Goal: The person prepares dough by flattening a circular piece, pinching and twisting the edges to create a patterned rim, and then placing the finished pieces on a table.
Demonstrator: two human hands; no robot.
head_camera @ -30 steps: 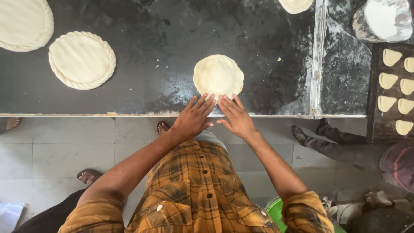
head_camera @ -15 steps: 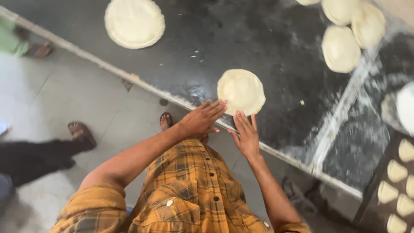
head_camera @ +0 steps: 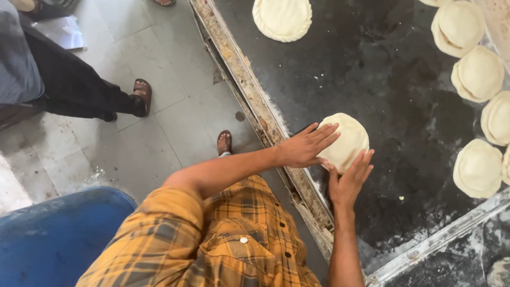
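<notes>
1. Left hand (head_camera: 305,146): open, fingers straight and together, lying flat over the near-left part of a dough round (head_camera: 348,139); it gripped nothing.
2. Right hand (head_camera: 350,178): open, fingers extended, its fingertips touching the near edge of the same dough round; palm just off the dough, over the dark surface.
3. Dough round: pale, flat and roughly circular, lying on the dark griddle plate (head_camera: 372,69) close to its near metal edge (head_camera: 265,122), between the two hands.
4. Griddle plate: black, dusted with flour specks, bordered by a worn metal frame that ran diagonally through the view.
5. Second dough round (head_camera: 282,17): with a crimped rim, lay well apart, farther along the same edge.
6. Row of dough rounds (head_camera: 475,74): several overlapped along the far right side of the plate, well apart from the hands.
7. Wearer's shirt (head_camera: 212,239): orange-yellow plaid, buttoned, short-sleeved.
8. Tiled floor (head_camera: 159,95): grey, beside the plate; a sandalled foot (head_camera: 224,142) stood just by the frame.
9. Another person (head_camera: 64,79): in dark trousers and a brown sandal, stood at the upper left.
10. Blue container (head_camera: 58,239): at the lower left.
</notes>
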